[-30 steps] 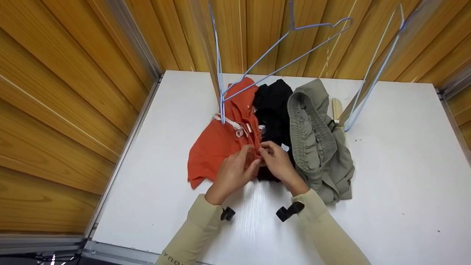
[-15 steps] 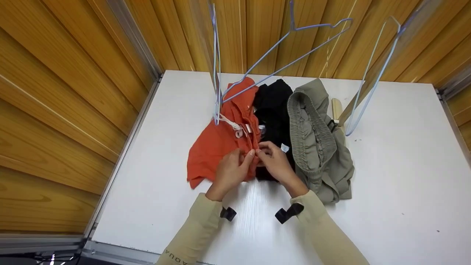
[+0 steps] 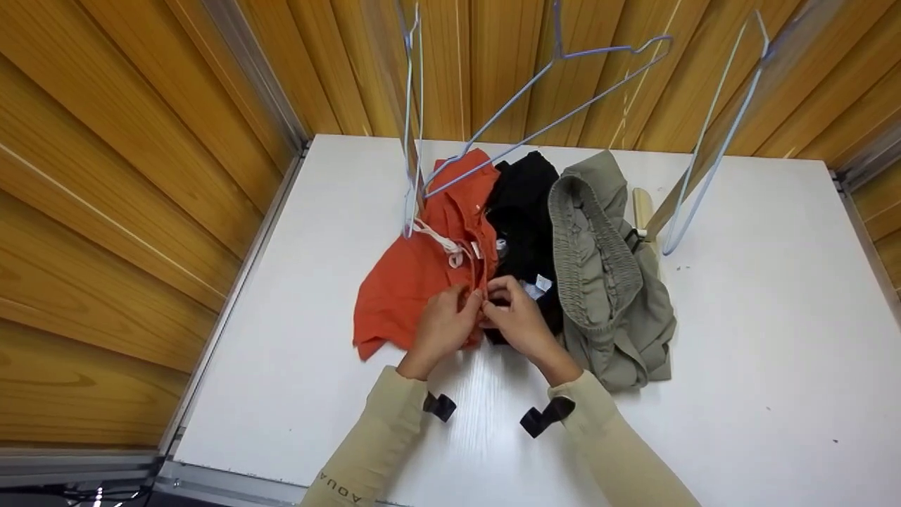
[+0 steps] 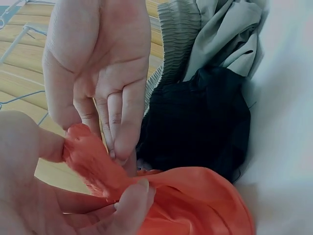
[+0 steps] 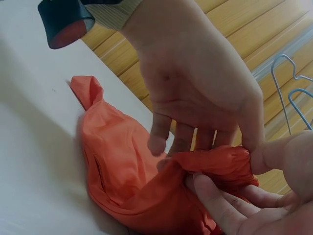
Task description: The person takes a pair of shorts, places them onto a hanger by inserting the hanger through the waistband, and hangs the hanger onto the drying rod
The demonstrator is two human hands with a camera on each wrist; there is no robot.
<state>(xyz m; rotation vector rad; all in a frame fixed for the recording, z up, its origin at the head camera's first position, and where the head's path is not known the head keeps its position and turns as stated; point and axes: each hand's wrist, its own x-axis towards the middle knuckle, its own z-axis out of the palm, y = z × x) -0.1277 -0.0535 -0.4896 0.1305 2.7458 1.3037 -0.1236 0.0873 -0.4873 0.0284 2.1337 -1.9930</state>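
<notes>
Orange shorts [image 3: 401,296] with a white drawstring [image 3: 443,243] lie at the left of a row of clothes. My left hand [image 3: 447,317] and right hand [image 3: 517,317] meet at the gathered waistband at their near end. In the left wrist view, the thumb and fingers of my left hand [image 4: 29,186] pinch the bunched waistband [image 4: 93,161], while my right hand [image 4: 107,58] holds it from the other side. The right wrist view shows both thumbs at the gathered edge [image 5: 220,164], with the orange cloth [image 5: 122,156] hanging down to the table.
Beside the shorts lie a black garment [image 3: 524,190] and grey-green bottoms [image 3: 633,338] with an elastic waistband. A pale wooden piece [image 3: 643,208] sticks out behind them. Blue wire hangers [image 3: 510,102] hang over the clothes. Wood-panelled walls [image 3: 127,176] bound the white table [image 3: 281,338].
Both hands have shifted slightly left and brought the pinched waistband with them. More of the white label on the black garment shows. The left and right hangers sway a little.
</notes>
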